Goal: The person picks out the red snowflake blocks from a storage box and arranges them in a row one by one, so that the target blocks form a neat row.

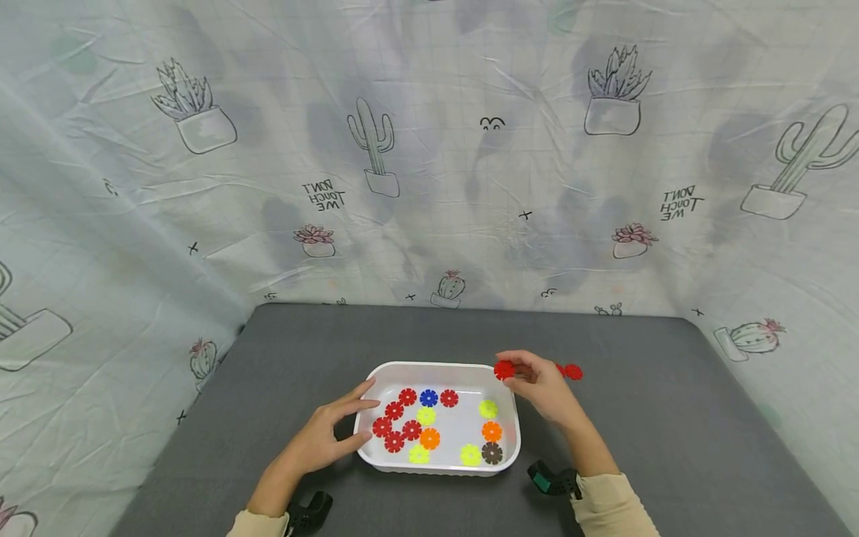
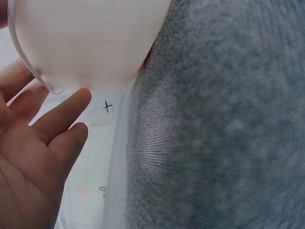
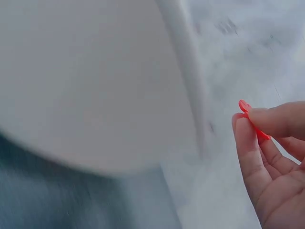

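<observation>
Grey table (image 1: 302, 335) across lower frame, white tray (image 1: 459, 421) at lower centre, left hand (image 1: 322, 440) at tray's left rim, fingers extended, released, right hand (image 1: 542, 386) near tray's upper-right corner, red disc (image 1: 504, 371) pinched between its thumb and fingertips.

From afar I have the tray (image 1: 436, 470) on the table (image 1: 376, 328) before the curtain (image 1: 436, 171), discs (image 1: 492, 431) in the tray, left hand (image 1: 325, 435) at its left end, right hand (image 1: 542, 385) by its far right corner, loose discs (image 1: 573, 372) farther right.
</observation>
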Demonstrator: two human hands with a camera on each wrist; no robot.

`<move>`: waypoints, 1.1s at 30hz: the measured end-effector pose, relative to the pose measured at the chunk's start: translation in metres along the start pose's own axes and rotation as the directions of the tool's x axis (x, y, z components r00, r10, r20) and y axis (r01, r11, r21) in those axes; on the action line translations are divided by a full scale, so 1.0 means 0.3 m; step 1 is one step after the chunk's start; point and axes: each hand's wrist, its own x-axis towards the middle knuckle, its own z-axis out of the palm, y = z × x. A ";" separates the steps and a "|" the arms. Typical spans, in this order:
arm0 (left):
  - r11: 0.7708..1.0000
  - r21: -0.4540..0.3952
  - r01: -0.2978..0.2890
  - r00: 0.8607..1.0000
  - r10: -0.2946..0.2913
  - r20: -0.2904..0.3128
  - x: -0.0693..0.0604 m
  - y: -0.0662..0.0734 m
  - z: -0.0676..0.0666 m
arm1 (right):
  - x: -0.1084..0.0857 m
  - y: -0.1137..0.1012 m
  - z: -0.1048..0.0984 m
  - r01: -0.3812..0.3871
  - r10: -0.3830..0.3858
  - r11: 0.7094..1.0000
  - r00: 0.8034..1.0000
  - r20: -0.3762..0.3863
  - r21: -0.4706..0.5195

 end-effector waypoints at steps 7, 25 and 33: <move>1.000 -0.006 -0.007 1.000 0.007 0.000 -0.003 -0.002 0.002 | -0.040 0.077 -0.114 0.033 -0.027 0.999 0.983 -0.180 0.034; 1.000 0.003 -0.020 1.000 0.020 -0.006 -0.004 -0.018 0.009 | -0.094 0.260 -0.235 -0.088 0.116 0.992 0.922 -0.369 0.092; 0.999 0.012 -0.032 0.999 0.032 -0.007 -0.003 -0.019 0.010 | -0.100 0.312 -0.264 -0.147 0.204 0.978 0.845 -0.494 0.151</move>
